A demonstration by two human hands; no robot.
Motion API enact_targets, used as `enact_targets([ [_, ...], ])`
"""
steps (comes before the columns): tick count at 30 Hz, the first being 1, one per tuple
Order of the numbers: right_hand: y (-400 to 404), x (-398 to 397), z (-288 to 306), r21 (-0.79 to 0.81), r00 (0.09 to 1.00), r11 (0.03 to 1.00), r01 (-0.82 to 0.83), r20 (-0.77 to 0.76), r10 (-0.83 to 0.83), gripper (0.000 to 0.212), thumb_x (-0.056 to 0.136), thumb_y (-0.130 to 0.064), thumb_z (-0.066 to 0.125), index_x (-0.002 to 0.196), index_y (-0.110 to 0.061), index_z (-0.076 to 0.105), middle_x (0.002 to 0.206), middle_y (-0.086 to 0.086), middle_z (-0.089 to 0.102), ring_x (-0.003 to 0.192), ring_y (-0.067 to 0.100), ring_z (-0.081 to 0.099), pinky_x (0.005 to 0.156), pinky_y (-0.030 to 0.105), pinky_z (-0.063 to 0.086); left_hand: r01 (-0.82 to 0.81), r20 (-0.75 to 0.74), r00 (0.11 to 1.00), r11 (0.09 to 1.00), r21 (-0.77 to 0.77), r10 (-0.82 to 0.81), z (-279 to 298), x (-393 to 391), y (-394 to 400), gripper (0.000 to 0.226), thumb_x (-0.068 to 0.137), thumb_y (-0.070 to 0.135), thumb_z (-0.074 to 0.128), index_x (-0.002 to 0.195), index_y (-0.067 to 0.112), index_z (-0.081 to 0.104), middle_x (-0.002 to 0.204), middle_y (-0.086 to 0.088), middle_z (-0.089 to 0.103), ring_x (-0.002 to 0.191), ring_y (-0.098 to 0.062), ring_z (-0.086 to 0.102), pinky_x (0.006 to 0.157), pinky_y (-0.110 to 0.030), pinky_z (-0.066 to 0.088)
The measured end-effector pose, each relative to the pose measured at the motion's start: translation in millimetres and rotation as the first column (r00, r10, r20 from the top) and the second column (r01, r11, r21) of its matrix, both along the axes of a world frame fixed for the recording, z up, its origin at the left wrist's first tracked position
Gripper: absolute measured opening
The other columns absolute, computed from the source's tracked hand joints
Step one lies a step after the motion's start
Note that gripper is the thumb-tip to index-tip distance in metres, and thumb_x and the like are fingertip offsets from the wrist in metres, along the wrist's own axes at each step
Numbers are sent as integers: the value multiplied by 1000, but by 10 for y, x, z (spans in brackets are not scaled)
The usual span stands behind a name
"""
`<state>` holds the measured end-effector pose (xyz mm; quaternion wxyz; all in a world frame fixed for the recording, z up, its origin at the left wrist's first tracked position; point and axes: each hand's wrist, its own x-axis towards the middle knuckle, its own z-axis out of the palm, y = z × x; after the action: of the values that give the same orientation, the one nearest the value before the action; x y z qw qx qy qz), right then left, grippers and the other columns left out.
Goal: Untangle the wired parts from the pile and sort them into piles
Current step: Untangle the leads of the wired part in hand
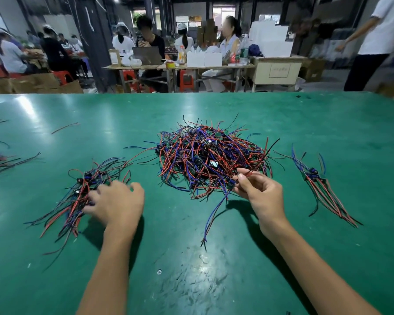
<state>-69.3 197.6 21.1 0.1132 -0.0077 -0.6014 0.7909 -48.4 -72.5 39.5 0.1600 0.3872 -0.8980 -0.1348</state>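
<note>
A big tangled pile (210, 155) of red, blue and black wired parts lies mid-table on the green mat (214, 269). My right hand (258, 192) is at its near right edge and pinches a red wire between thumb and forefinger; a blue-and-black wired part (216, 210) trails from that spot toward me. A sorted pile (82, 196) of wired parts lies to the left, and my left hand (116, 202) rests over its right side with fingers spread on the wires. A smaller sorted pile (321, 187) lies to the right.
More wires (0, 161) lie at the table's left edge, and a single loose wire (65, 128) lies far left. Beyond the far table edge people sit at benches; a person (373, 42) stands at the back right.
</note>
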Motion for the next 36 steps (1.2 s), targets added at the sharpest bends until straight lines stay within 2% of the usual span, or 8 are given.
enact_targets([
  [3,-5,4,11,11,997,997,-76,-1,76,14,92,-6,69,105,-6,74,91,6,79,80,15,72,77,25,61,422,-373,845,906,25,-383,35,30,391,23,98,34,56,100,19,73,103,-12,70,97,-30,61,80,-37,48],
  [5,-13,25,35,20,989,989,-149,-10,149,21,86,-14,75,106,-9,75,94,12,78,84,18,74,77,24,60,768,-586,628,529,361,-512,24,82,723,15,97,29,64,101,19,75,94,-4,75,86,-22,68,70,-33,57],
  [7,-13,51,58,29,979,979,-200,-22,200,28,79,-21,78,105,-9,75,94,15,78,85,20,75,75,23,59,832,-686,515,108,544,-514,-15,134,950,24,93,19,70,117,15,70,97,-7,77,85,-22,72,72,-35,61],
  [9,-6,61,64,30,974,975,-222,-28,223,30,76,-22,79,103,-9,75,94,15,78,84,20,75,75,24,59,803,-723,487,-76,592,-491,-84,160,1012,42,88,4,74,128,12,63,97,-11,77,79,-25,74,70,-34,61],
  [24,-39,88,56,162,987,974,-159,12,159,19,86,-21,78,105,-18,77,90,6,79,78,19,76,63,23,57,731,-614,563,-13,682,-554,-143,111,841,44,82,3,80,120,23,69,101,-1,78,77,-19,69,70,-36,63],
  [29,-59,102,74,219,945,920,-326,61,321,19,83,-29,79,99,-20,80,89,7,79,81,12,71,70,16,50,669,-654,612,-152,728,-445,-99,104,852,34,84,36,76,114,19,74,106,-6,76,77,-29,74,66,-33,60],
  [32,-95,128,41,196,928,908,-370,35,370,23,83,-29,77,102,-17,80,99,6,79,89,12,69,79,21,52,661,-667,611,-190,726,-426,-120,106,850,32,84,29,77,114,17,75,95,-9,75,74,-29,71,65,-32,59],
  [36,-109,136,66,205,937,916,-345,27,347,25,81,-44,73,98,-27,82,99,-6,78,88,-2,68,70,9,48,659,-691,611,-234,714,-386,-134,91,831,26,90,12,72,116,13,74,92,-14,73,77,-30,72,68,-32,59],
])
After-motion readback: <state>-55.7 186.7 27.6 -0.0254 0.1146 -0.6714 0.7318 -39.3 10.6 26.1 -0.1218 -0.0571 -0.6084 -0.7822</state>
